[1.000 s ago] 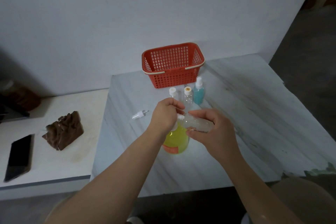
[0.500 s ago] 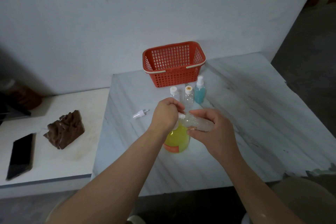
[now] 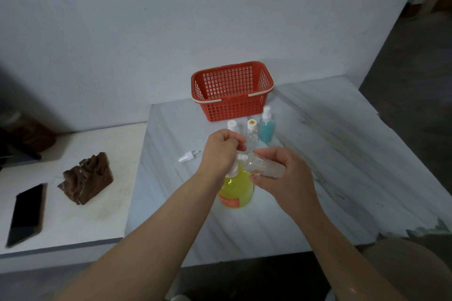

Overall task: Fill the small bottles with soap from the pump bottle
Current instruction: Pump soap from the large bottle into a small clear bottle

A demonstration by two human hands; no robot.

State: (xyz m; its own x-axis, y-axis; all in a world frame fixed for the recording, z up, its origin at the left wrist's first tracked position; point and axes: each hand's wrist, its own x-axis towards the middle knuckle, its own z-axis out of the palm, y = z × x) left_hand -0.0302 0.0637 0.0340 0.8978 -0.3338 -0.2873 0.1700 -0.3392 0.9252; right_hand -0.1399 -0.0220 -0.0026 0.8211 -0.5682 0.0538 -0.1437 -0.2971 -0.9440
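Hardly shifting, left hand [image 3: 221, 151] is gripping pump bottle [image 3: 236, 188]; right hand [image 3: 283, 176] is clamping small bottle [image 3: 265, 167] sideways, mouth at the spout.

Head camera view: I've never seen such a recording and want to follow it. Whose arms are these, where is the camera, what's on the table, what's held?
No machine: a person wears one camera on the head, looking down at their own arms. The left hand grips the pump top of the yellow pump bottle, standing on the marble table. The right hand holds a small clear bottle tilted, its mouth toward the spout. Behind stand two small capped bottles, a teal spray bottle and a red basket. A loose spray cap lies left of the hands. A phone and a brown crumpled object lie on the side surface.
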